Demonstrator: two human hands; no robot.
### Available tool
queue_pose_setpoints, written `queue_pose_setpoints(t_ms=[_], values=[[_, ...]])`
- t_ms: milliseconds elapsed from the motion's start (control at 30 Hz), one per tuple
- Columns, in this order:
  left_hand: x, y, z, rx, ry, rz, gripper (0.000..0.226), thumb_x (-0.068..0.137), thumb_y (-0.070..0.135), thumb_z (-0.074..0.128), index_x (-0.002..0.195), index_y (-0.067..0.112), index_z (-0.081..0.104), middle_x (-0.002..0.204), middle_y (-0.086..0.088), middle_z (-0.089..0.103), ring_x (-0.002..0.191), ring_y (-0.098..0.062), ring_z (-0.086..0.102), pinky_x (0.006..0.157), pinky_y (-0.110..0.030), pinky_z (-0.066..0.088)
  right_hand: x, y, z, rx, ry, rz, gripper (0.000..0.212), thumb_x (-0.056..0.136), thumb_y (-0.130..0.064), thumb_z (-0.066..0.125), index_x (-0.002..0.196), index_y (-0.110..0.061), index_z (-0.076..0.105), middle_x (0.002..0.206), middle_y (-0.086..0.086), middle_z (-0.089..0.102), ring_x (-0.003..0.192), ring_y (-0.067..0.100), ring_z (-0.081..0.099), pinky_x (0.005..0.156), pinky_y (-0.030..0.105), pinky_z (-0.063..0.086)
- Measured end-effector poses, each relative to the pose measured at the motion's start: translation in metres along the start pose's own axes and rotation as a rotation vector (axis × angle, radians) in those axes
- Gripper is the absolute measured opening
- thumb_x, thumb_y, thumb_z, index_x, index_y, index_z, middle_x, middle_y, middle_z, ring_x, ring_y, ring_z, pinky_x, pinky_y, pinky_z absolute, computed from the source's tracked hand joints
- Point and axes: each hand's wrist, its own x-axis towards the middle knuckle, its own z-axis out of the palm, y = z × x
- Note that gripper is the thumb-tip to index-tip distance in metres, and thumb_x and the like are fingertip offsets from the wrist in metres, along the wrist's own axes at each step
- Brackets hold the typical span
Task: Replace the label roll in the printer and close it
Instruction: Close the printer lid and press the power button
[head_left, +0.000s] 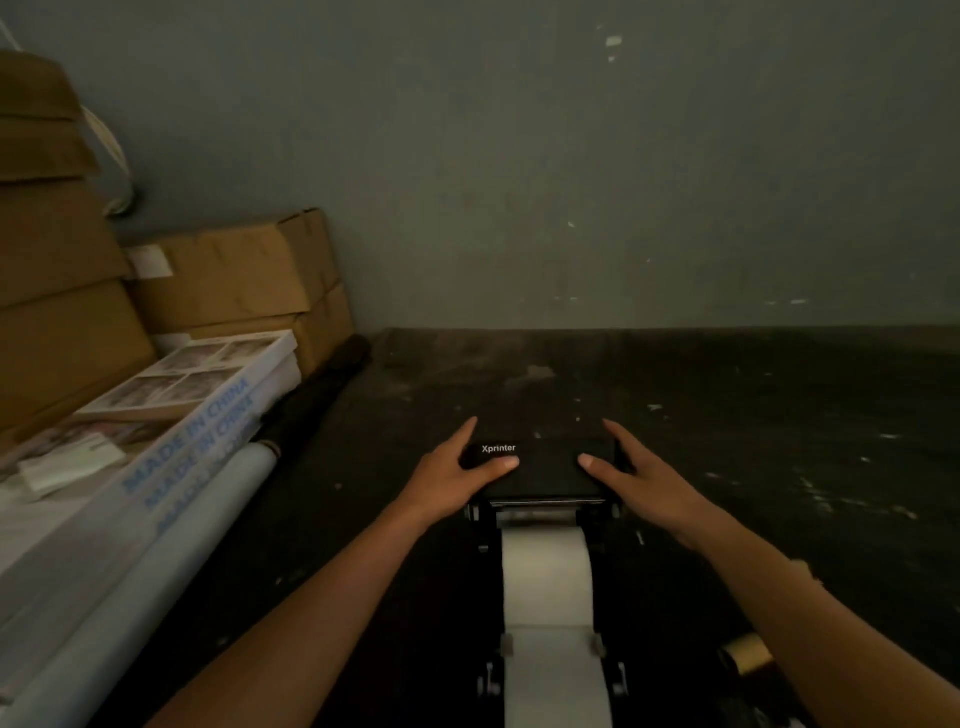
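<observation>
- Black plastic, the printer (543, 467) sits on the dark table (727, 415) straight ahead at twelve o'clock, its lid down.
- My left hand (457, 475) lies flat on the lid's nine o'clock side, fingers spread and gripping nothing, thumb just under the Xprinter logo (498, 448).
- My right hand (641, 480) presses the three o'clock side the same way, open-palmed.
- White label roll (548, 577) feeds in from six o'clock, between my forearms.
- Cardboard boxes (234, 270) stack at ten o'clock.

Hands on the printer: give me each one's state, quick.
Left hand: open, fingers spread flat on the printer lid, holding nothing.
Right hand: open, resting on the lid's right side, holding nothing.
</observation>
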Motion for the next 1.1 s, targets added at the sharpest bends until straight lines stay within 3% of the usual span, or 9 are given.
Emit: queue_pose_setpoints(t_ms=[133,300,533,700,833,933,1100], values=[[-0.048,-0.007,0.016,0.023,0.032,0.039,0.091,0.070,0.056,0.070,0.145,0.031,0.025,0.146,0.000,0.043,0.129,-0.012,0.042,0.099,-0.019,0.029,-0.036,0.017,0.007,-0.131,-0.034,-0.040,0.075,0.081,-0.056,0.056,0.143,-0.041,0.017,0.148,0.004,0.035,0.132,0.026,0.038,0.095,0.031,0.042],[-0.092,-0.016,0.033,0.097,0.007,0.023,0.090,0.074,0.050,0.070,0.146,0.031,0.019,0.149,-0.001,0.038,0.133,-0.013,0.037,0.104,-0.024,0.030,-0.077,0.041,0.022,-0.136,0.003,-0.155,0.077,0.080,-0.044,0.063,0.144,-0.032,0.020,0.148,0.001,0.035,0.135,0.020,0.032,0.109,0.040,0.031],[-0.131,-0.034,0.054,0.207,-0.020,0.044,0.098,0.074,0.044,0.072,0.146,0.035,0.006,0.151,0.005,0.032,0.127,0.001,0.028,0.102,-0.022,0.026,-0.113,0.074,0.041,-0.219,0.024,-0.219,0.082,0.079,-0.040,0.066,0.145,-0.030,0.018,0.155,-0.002,0.020,0.141,0.017,0.018,0.114,0.042,0.023],[-0.145,-0.051,0.065,0.274,-0.055,-0.015,0.103,0.071,0.050,0.072,0.145,0.039,0.002,0.155,0.004,0.023,0.140,-0.014,0.024,0.114,-0.041,0.026,-0.127,0.092,0.052,-0.275,0.008,-0.186,0.087,0.078,-0.037,0.069,0.145,-0.031,0.014,0.156,-0.005,0.012,0.142,0.014,0.013,0.113,0.039,0.019],[-0.149,-0.060,0.072,0.274,-0.045,-0.022,0.105,0.070,0.051,0.072,0.145,0.039,0.000,0.156,0.004,0.021,0.140,-0.014,0.024,0.114,-0.040,0.026,-0.129,0.099,0.054,-0.287,-0.003,-0.176,0.089,0.077,-0.039,0.069,0.145,-0.031,0.013,0.157,-0.006,0.011,0.142,0.014,0.014,0.113,0.040,0.020],[-0.146,-0.059,0.071,0.221,-0.049,-0.053,0.108,0.064,0.064,0.068,0.143,0.044,-0.002,0.156,0.006,0.020,0.141,-0.014,0.022,0.114,-0.043,0.025,-0.125,0.097,0.052,-0.278,-0.031,-0.164,0.091,0.075,-0.048,0.067,0.145,-0.032,0.011,0.157,-0.005,0.011,0.142,0.015,0.014,0.112,0.039,0.020],[-0.133,-0.052,0.064,0.168,-0.106,-0.055,0.105,0.060,0.073,0.063,0.136,0.054,-0.007,0.156,0.009,0.019,0.134,-0.003,0.019,0.105,-0.030,0.021,-0.107,0.081,0.048,-0.231,-0.090,-0.042,0.099,0.072,-0.061,0.063,0.146,-0.028,0.007,0.157,0.001,0.014,0.142,0.020,0.016,0.111,0.042,0.022]])
